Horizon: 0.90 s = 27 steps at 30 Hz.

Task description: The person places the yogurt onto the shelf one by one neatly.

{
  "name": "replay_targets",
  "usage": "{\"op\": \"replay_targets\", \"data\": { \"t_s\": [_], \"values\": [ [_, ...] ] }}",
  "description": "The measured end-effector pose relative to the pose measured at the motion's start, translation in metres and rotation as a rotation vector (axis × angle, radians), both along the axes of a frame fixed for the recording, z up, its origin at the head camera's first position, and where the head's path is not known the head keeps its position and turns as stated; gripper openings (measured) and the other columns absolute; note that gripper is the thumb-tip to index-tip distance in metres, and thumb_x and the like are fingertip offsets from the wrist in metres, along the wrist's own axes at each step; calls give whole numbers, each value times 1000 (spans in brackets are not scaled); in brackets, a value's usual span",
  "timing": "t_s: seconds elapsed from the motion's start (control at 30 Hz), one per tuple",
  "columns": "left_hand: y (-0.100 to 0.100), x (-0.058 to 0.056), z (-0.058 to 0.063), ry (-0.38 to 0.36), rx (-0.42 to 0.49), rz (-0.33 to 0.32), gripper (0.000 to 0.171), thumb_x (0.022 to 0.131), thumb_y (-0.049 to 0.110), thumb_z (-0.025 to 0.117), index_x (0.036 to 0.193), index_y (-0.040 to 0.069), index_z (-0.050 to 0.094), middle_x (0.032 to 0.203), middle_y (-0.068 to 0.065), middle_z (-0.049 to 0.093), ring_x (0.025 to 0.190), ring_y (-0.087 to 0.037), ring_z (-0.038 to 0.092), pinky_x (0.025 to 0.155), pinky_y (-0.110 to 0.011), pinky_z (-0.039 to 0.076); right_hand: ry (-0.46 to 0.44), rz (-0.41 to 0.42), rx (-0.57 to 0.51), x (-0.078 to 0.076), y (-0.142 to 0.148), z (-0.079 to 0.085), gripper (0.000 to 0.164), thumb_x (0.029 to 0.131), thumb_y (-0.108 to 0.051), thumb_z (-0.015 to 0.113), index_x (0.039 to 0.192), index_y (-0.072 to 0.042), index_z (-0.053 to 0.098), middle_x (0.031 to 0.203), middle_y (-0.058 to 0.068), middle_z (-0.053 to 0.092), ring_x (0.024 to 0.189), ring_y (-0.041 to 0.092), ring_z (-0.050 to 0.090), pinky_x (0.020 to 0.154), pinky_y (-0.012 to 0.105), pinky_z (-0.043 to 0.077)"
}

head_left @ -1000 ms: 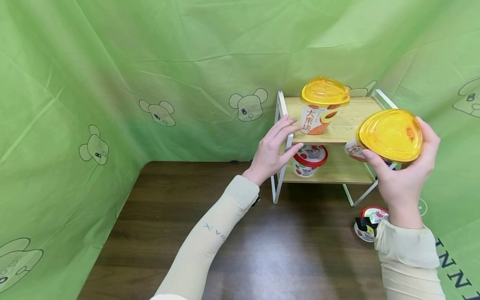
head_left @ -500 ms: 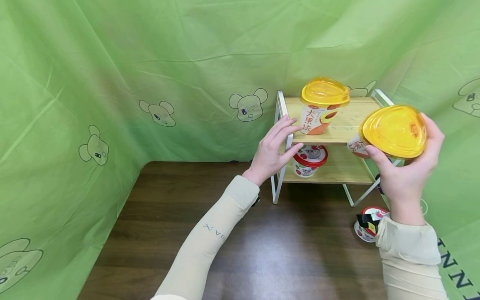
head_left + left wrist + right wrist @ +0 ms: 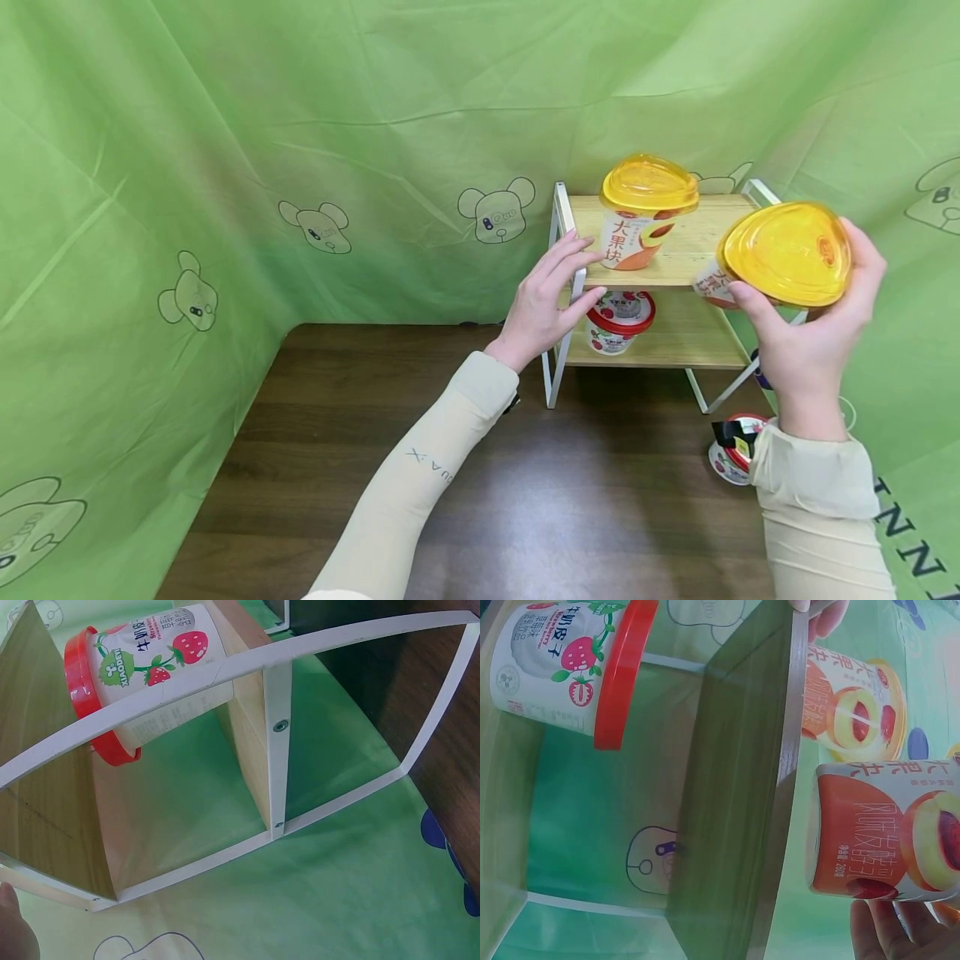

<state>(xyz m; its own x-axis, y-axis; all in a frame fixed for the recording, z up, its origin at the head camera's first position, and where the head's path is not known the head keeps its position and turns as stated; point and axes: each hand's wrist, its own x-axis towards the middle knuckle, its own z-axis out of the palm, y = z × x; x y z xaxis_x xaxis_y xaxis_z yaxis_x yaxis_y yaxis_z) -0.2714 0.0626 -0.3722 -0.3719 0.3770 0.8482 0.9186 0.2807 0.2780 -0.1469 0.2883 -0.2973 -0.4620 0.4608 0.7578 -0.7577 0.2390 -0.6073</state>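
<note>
My right hand (image 3: 817, 358) holds a yogurt cup (image 3: 787, 254) with a clear yellow lid, tilted, in front of the rack's right side. In the right wrist view, the held cup's (image 3: 877, 832) orange label shows a halved peach. A matching yogurt cup (image 3: 648, 179) stands upright on the upper board (image 3: 716, 242) of a small two-tier rack. At that board's front left corner, my left hand (image 3: 543, 287) grips the rack, fingers on top and thumb at the front edge. Only a bit of this hand (image 3: 15, 930) enters the left wrist view.
A red-lidded strawberry tub (image 3: 618, 325) sits on the lower board (image 3: 678, 337). Another red-lidded tub (image 3: 726, 465) with a black strap-like piece is on the dark wood floor (image 3: 525, 500), partly behind my right sleeve. Green printed cloth (image 3: 390, 183) hangs behind and at both sides.
My right hand has lifted the yogurt cup slightly, moving it a little to the right at first. My left hand and the other cup have stayed in place.
</note>
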Motion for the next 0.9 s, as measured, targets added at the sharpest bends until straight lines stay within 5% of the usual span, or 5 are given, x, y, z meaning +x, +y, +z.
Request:
{"op": "replay_targets", "data": {
  "t_s": [0.9],
  "values": [
    [0, 0, 0, 3, 1, 3, 41, 94, 21, 76, 131, 5, 64, 145, -15, 54, 149, -17, 29, 119, -32, 26, -29, -25, 14, -8, 6, 5, 82, 65, -4, 88, 135, 1, 46, 135, 19, 54, 126, 35, 48, 108, 32, 38]
  ]
}}
